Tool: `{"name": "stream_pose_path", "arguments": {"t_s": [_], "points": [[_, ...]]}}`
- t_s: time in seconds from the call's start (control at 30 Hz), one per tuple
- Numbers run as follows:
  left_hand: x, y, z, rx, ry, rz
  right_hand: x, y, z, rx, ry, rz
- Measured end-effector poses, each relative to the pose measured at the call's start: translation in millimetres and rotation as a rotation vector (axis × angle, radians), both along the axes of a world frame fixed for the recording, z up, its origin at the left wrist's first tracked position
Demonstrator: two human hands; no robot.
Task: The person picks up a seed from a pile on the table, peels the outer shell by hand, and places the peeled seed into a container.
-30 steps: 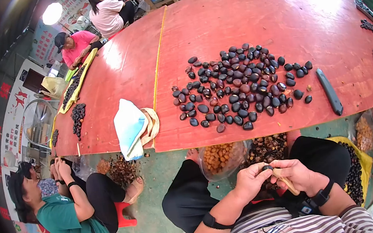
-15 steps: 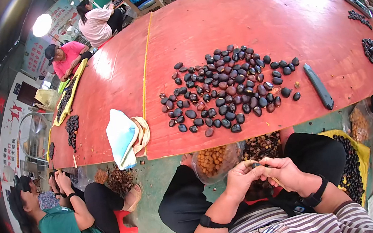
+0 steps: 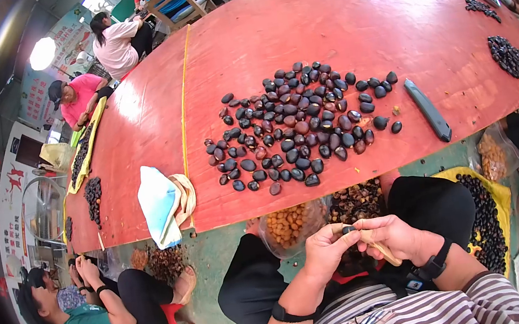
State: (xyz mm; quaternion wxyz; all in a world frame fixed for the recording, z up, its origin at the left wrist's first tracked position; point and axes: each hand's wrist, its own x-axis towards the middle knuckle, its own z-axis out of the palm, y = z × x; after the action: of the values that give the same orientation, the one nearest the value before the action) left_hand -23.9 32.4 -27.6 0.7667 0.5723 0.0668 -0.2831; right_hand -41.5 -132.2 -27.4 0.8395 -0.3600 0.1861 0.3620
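Nut (image 3: 348, 229) sits btwn your hands, off the red table's (image 3: 287, 21) near edge: L hand (image 3: 325, 251) pinches it, R hand (image 3: 397, 239) clasps a tan tool (image 3: 386, 254) close by. Tip's hidden, can't tell if touching. Loose pinch cd. mean nut drops to floor (image 3: 205, 300) or tool skids into L hand.

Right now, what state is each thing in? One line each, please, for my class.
Left hand: closed, pinching a dark nut
Right hand: closed on a tan handle
Table nuts: loose, spread out
Black tool: lying down, not held
Cloth: rumpled, at the table's edge
Yellow sheet: spread, bearing dark nuts
Lamp: lit
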Motion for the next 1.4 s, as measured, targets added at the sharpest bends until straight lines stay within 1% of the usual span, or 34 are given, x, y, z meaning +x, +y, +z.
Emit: {"name": "stream_pose_path", "arguments": {"t_s": [0.07,0.17,0.27,0.3,0.4,0.43,0.5,0.67,0.7,0.87,0.97,1.07,1.13,1.23,1.33,1.37,1.4], "points": [[1,1,5,0.059,0.008,-0.009,0,-3,1,0.062,0.02,0.02],[-2,0,22,-0.056,-0.072,-0.049,2,-10,4,0.115,0.061,0.103],[-6,0,20,0.152,-0.207,-0.109,3,-16,6,0.114,0.061,0.168],[-5,-2,29,0.06,-0.202,-0.116,3,-17,10,0.109,0.05,0.171],[-6,-2,33,-0.106,-0.171,-0.124,-1,-18,21,0.079,0.018,0.171],[-5,-2,38,-0.043,-0.186,-0.156,-2,-18,23,0.073,-0.002,0.178],[-6,-2,43,-0.061,-0.202,-0.178,-4,-20,30,0.046,-0.004,0.191],[-13,-3,50,-0.169,-0.237,-0.202,-9,-31,37,0.129,-0.007,0.236],[-14,-3,55,-0.145,-0.24,-0.22,-11,-33,36,0.144,-0.019,0.245],[-14,-1,61,-0.121,-0.147,-0.28,-13,-38,40,0.229,-0.021,0.275],[-9,-2,62,-0.077,-0.145,-0.316,-12,-41,34,0.196,-0.006,0.209],[-5,-6,48,-0.071,-0.177,-0.332,-8,-41,34,0.176,-0.012,0.177],[-5,-4,45,-0.034,-0.185,-0.356,-7,-41,26,0.123,-0.05,0.175],[-5,-3,37,-0.088,-0.047,-0.312,-7,-36,20,0.017,-0.061,0.131],[-10,2,36,-0.284,0.173,-0.334,0,-36,6,-0.146,-0.098,0.036],[-9,2,46,-0.226,0.144,-0.353,5,-39,-3,-0.153,-0.085,-0.07],[-9,1,43,-0.17,0.148,-0.277,5,-37,1,-0.406,-0.148,-0.064]]}}
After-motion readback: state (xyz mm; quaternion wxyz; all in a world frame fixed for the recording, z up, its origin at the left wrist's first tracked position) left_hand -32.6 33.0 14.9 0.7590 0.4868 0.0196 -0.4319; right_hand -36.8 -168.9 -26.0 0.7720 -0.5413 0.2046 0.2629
